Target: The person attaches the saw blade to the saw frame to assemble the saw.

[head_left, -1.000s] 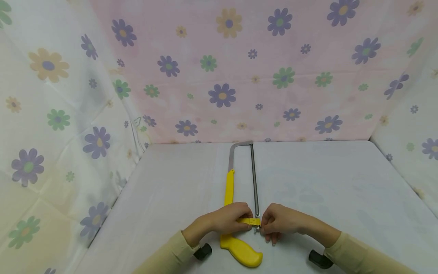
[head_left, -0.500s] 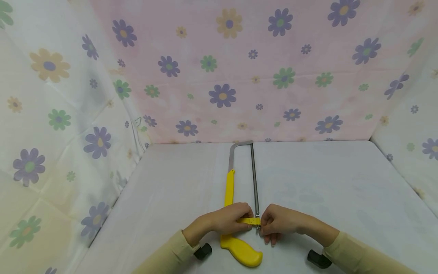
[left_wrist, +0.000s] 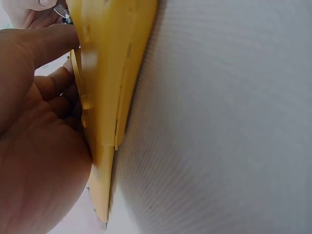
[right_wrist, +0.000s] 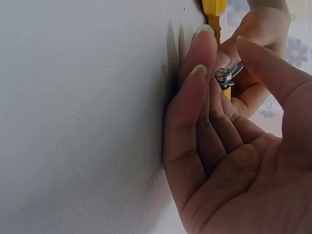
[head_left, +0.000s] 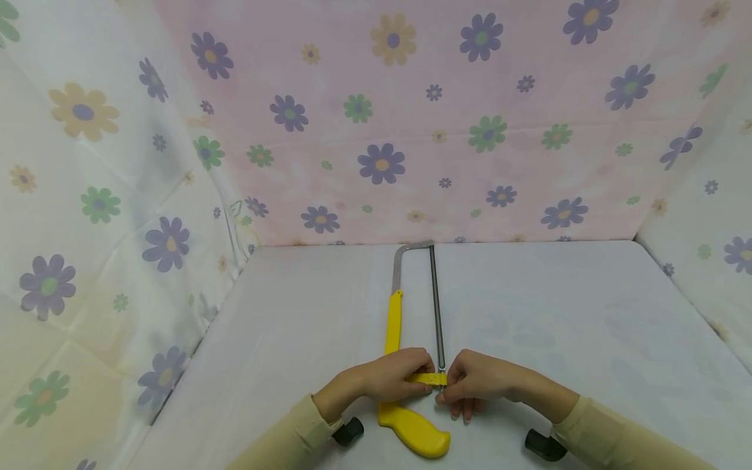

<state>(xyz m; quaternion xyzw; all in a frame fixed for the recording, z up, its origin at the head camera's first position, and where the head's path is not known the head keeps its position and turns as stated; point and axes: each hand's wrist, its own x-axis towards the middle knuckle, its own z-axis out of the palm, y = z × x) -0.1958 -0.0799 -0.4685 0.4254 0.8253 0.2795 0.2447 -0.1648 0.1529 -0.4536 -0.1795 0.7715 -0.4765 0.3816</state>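
A yellow-framed hacksaw (head_left: 394, 323) is laid on the white-covered bench (head_left: 558, 313), roughly midway between the left and right edges. Its tip is pointed at the far edge and sits pretty close to it, while the yellow handle (head_left: 416, 431) is turned toward the near side. The dark grey blade (head_left: 437, 307) is fitted along the side facing the right edge. The frame is gripped just ahead of the handle by the left hand (head_left: 396, 373), with the fingers closed around it and the yellow crossbar (head_left: 431, 378) caught between them. Right by the crossbar's end, a shiny metal wing nut (right_wrist: 225, 78) is flanked by the right hand (head_left: 482, 375), bent fingers on one side and thumb on the other. Whether it's actually being pinched can't be told, tbh, since it's mostly covered in the head view. Pale yellow sleeves (head_left: 288, 437) are worn on both arms. Flowered cloth (head_left: 317, 163) is hung behind the far edge and beside the left and right ones too.
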